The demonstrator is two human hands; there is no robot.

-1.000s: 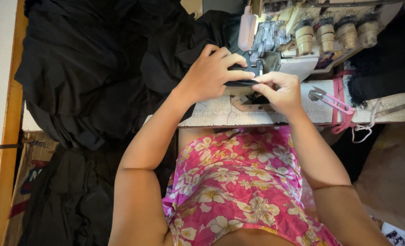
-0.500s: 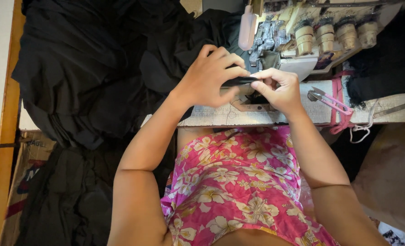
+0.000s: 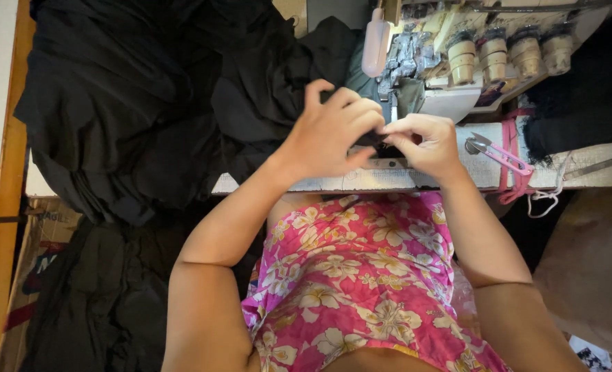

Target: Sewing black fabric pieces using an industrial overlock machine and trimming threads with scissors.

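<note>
My left hand (image 3: pixel 330 131) and my right hand (image 3: pixel 422 141) meet fingertip to fingertip over a small piece of black fabric (image 3: pixel 373 140), pinching it between them just in front of the sewing machine (image 3: pixel 430 62). The piece is mostly hidden under my fingers. The machine's metal presser area (image 3: pixel 402 55) sits right behind the hands. Both hands rest at the front edge of the worn white sewing table (image 3: pixel 361 180).
A big heap of black cloth (image 3: pixel 134 103) covers the table's left side and hangs to the floor. Pink-handled thread snips (image 3: pixel 499 155) lie right of my right hand. Several thread cones (image 3: pixel 506 48) stand on the machine. More black fabric (image 3: pixel 582 117) lies far right.
Both hands have lifted slightly and drawn closer together, fingers now bunched on the small black piece. The big cloth heap has not moved.
</note>
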